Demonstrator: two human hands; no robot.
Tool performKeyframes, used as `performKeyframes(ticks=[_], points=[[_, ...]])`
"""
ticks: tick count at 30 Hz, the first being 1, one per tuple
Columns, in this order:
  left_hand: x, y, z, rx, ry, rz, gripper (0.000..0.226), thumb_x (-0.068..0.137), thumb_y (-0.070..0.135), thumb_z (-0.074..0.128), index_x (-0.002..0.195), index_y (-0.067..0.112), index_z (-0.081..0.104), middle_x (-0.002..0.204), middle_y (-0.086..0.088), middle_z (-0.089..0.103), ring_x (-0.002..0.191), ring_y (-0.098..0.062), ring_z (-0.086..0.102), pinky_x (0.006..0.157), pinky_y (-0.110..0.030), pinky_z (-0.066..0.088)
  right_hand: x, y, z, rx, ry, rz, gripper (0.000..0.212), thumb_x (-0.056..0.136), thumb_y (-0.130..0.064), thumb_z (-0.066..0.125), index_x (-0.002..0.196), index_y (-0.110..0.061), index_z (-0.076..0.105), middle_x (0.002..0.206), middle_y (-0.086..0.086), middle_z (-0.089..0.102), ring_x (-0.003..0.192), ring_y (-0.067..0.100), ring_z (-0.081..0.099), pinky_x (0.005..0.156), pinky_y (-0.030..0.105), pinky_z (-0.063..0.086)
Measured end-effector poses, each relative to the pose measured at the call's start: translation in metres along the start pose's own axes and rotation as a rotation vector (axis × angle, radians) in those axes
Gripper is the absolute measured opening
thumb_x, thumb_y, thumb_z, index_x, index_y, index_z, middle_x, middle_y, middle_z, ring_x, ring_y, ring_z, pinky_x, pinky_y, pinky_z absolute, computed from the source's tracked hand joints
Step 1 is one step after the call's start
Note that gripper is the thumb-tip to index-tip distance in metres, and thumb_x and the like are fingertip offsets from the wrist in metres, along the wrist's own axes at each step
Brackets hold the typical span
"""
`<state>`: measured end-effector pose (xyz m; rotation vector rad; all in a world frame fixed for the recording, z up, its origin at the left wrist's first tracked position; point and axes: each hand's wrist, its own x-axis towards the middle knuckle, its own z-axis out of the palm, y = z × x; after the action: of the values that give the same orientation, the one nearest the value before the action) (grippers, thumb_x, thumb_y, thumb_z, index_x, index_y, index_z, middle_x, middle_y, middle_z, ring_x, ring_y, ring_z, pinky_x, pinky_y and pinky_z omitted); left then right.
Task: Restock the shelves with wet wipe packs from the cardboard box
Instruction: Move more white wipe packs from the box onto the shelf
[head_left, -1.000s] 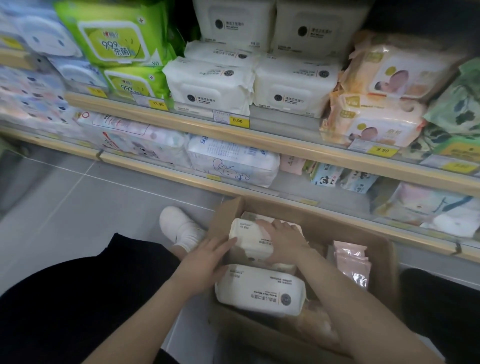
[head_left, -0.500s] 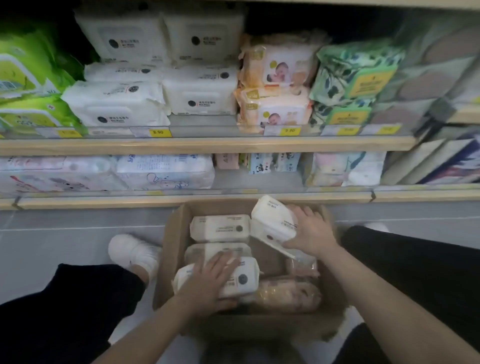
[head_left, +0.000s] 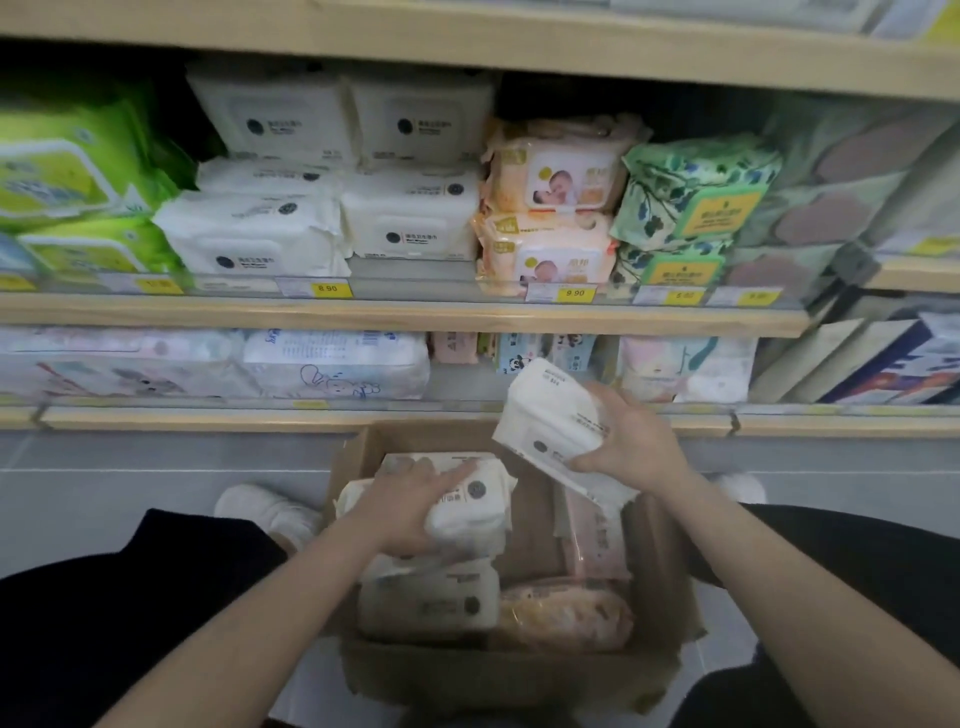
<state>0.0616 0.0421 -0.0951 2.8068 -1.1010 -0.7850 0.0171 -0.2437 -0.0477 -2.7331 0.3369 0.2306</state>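
Observation:
An open cardboard box (head_left: 519, 670) stands on the floor between my knees, below the shelves. My right hand (head_left: 631, 441) grips a white wet wipe pack (head_left: 556, 421), tilted and lifted above the box's far right corner. Inside the box, my left hand (head_left: 410, 501) holds another white pack (head_left: 467, 506) from its left side. One more white pack (head_left: 428, 603) lies nearer me in the box. On the middle shelf (head_left: 405, 314), matching white packs (head_left: 405, 218) are stacked behind a yellow 8.90 tag (head_left: 327, 288).
Pink packs (head_left: 597, 535) and a peach pack (head_left: 563, 613) fill the box's right side. Green packs (head_left: 67, 182), baby-print packs (head_left: 556, 208) and leaf-print packs (head_left: 691, 208) flank the white ones. The lower shelf (head_left: 208, 418) holds larger packs. My white shoe (head_left: 265, 512) is left of the box.
My right hand has raised its white pack higher, up to the lower shelf's edge. My left hand has taken hold of a pack further back in the box. The view tilted upward.

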Motion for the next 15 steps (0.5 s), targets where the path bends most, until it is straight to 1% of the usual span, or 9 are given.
performKeyframes(ticks=[1, 4, 5, 8, 11, 15], points=[[-0.002, -0.006, -0.013, -0.015, 0.046, -0.011, 0.102, 0.055, 0.081, 0.037, 0.138, 0.054, -0.016, 0.128, -0.004, 0.039, 0.119, -0.028, 0.039, 0.098, -0.041, 0.036, 0.004, -0.008, -0.011, 0.001, 0.026, -0.028, 0.104, 0.054, -0.054, 0.080, 0.141, -0.036, 0.026, 0.130, 0.000, 0.049, 0.114, 0.024, 0.050, 0.088, 0.041, 0.047], [-0.013, -0.030, -0.056, -0.011, 0.189, -0.042, 0.101, 0.068, 0.066, 0.058, 0.143, 0.050, -0.008, 0.128, -0.004, 0.039, 0.120, -0.026, 0.038, 0.095, -0.039, 0.037, 0.020, -0.035, -0.045, -0.039, 0.100, -0.092, 0.104, 0.055, -0.051, 0.081, 0.143, -0.035, 0.028, 0.129, 0.003, 0.049, 0.116, 0.027, 0.048, 0.092, 0.043, 0.045], [-0.018, -0.039, -0.070, 0.011, 0.238, -0.053, 0.101, 0.071, 0.063, 0.062, 0.143, 0.049, -0.007, 0.127, -0.004, 0.039, 0.118, -0.025, 0.038, 0.093, -0.038, 0.036, 0.026, -0.046, -0.056, -0.054, 0.122, -0.120, 0.104, 0.056, -0.051, 0.081, 0.143, -0.035, 0.027, 0.131, 0.005, 0.049, 0.118, 0.029, 0.048, 0.093, 0.044, 0.044], [-0.039, -0.075, -0.107, 0.099, 0.338, -0.112, 0.102, 0.071, 0.061, 0.064, 0.142, 0.050, -0.009, 0.124, -0.005, 0.040, 0.117, -0.025, 0.040, 0.091, -0.039, 0.036, 0.045, -0.081, -0.083, -0.104, 0.155, -0.197, 0.106, 0.057, -0.053, 0.080, 0.145, -0.036, 0.023, 0.138, 0.007, 0.046, 0.123, 0.031, 0.045, 0.095, 0.045, 0.044], [-0.056, -0.115, -0.132, 0.118, 0.396, -0.197, 0.103, 0.069, 0.059, 0.067, 0.144, 0.048, -0.002, 0.127, -0.008, 0.040, 0.121, -0.028, 0.038, 0.093, -0.042, 0.036, 0.066, -0.121, -0.104, -0.160, 0.189, -0.263, 0.104, 0.058, -0.052, 0.081, 0.144, -0.036, 0.024, 0.136, 0.007, 0.047, 0.120, 0.030, 0.046, 0.093, 0.042, 0.043], [-0.069, -0.156, -0.141, 0.113, 0.493, -0.324, 0.108, 0.066, 0.056, 0.070, 0.143, 0.050, -0.005, 0.122, -0.006, 0.043, 0.117, -0.028, 0.041, 0.091, -0.043, 0.039, 0.100, -0.180, -0.119, -0.226, 0.237, -0.356, 0.099, 0.061, -0.048, 0.081, 0.143, -0.038, 0.027, 0.136, 0.007, 0.047, 0.120, 0.029, 0.046, 0.085, 0.036, 0.040]])
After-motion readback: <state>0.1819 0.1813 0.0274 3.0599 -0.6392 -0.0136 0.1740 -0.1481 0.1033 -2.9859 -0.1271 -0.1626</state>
